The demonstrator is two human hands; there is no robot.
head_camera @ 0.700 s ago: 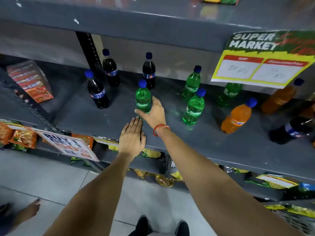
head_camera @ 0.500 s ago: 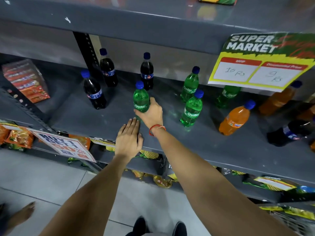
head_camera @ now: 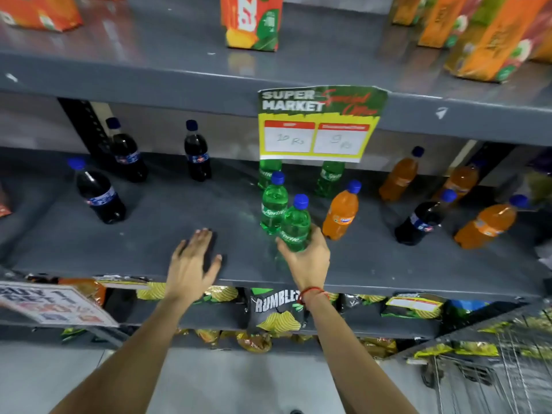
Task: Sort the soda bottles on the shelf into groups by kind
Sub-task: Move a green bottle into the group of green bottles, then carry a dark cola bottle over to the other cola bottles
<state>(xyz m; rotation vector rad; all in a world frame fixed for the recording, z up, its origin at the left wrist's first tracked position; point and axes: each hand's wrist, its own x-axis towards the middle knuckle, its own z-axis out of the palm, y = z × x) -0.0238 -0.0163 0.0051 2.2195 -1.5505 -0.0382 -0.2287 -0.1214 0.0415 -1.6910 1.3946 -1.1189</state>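
The right hand (head_camera: 307, 258) grips a green Sprite bottle (head_camera: 294, 225) near the shelf's (head_camera: 149, 240) front edge, touching a second Sprite bottle (head_camera: 273, 204), which a careless set-down could topple into the orange soda bottle (head_camera: 340, 215); the left hand (head_camera: 191, 261) rests open and flat on the shelf.

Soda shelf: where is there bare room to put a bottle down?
Bare shelf lies between the cola bottles and the green bottles, beyond the left hand. The right hand grips a green bottle; orange bottles crowd there.
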